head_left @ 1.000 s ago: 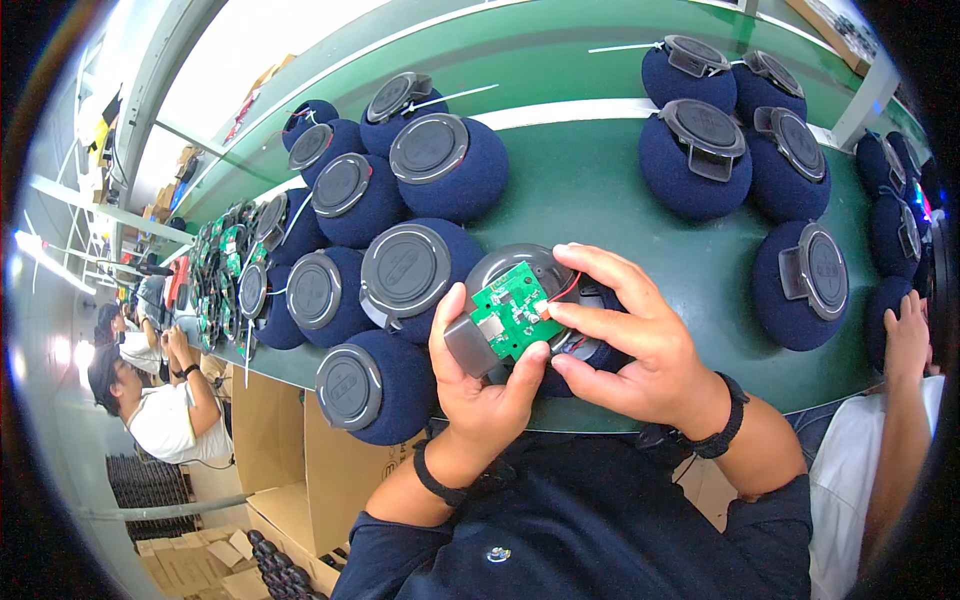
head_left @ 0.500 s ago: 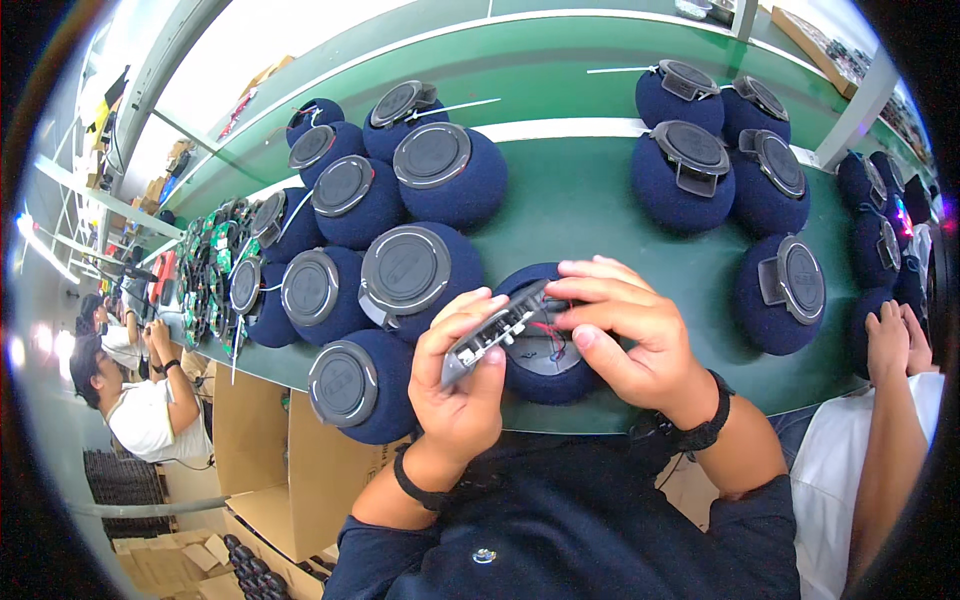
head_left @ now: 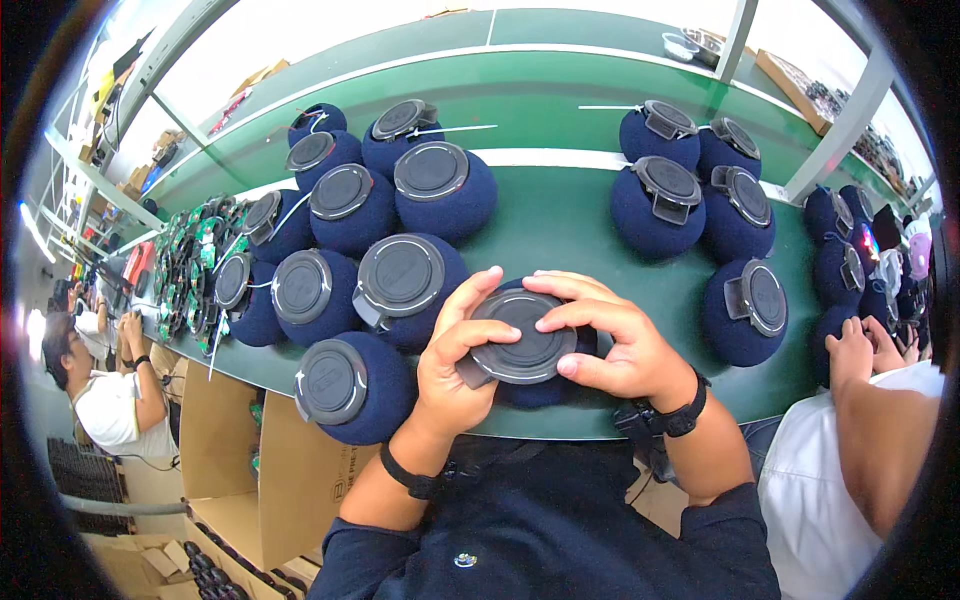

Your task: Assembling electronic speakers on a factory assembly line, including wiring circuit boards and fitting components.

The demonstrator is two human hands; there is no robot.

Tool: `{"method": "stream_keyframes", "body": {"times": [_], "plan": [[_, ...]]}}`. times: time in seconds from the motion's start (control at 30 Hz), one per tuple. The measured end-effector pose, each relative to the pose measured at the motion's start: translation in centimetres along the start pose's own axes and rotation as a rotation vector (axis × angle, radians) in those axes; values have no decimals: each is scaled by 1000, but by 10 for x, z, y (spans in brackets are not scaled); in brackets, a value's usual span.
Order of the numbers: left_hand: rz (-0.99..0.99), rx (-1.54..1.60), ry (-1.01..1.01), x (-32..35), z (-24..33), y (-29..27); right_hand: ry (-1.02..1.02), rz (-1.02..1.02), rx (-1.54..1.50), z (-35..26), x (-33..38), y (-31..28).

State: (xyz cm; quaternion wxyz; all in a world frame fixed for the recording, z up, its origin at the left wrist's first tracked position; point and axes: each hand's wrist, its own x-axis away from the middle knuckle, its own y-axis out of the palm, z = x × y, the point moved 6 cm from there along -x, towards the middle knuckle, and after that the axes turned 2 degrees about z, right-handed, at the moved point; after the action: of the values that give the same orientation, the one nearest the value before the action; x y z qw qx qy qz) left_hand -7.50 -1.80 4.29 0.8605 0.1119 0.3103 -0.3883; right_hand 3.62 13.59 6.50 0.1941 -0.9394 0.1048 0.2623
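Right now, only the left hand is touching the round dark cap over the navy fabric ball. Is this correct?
Not only the left hand: in the head view, the right hand also touches the round dark cap over the navy fabric ball.

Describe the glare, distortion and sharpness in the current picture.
Head view: the green table's near edge bows, and the corners go black; head view: the lamp at far left is blown out to white; head view: the handheld grey cap looks fairly sharp.
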Motion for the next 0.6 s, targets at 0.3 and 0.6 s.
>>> {"method": "stream_keyframes", "body": {"times": [0.3,0.6], "plan": [[34,24,-214,6,-11,8,6,-107,155,-6,-4,3],[32,106,-251,8,-10,9,27,-54,236,-15,-8,8]]}}
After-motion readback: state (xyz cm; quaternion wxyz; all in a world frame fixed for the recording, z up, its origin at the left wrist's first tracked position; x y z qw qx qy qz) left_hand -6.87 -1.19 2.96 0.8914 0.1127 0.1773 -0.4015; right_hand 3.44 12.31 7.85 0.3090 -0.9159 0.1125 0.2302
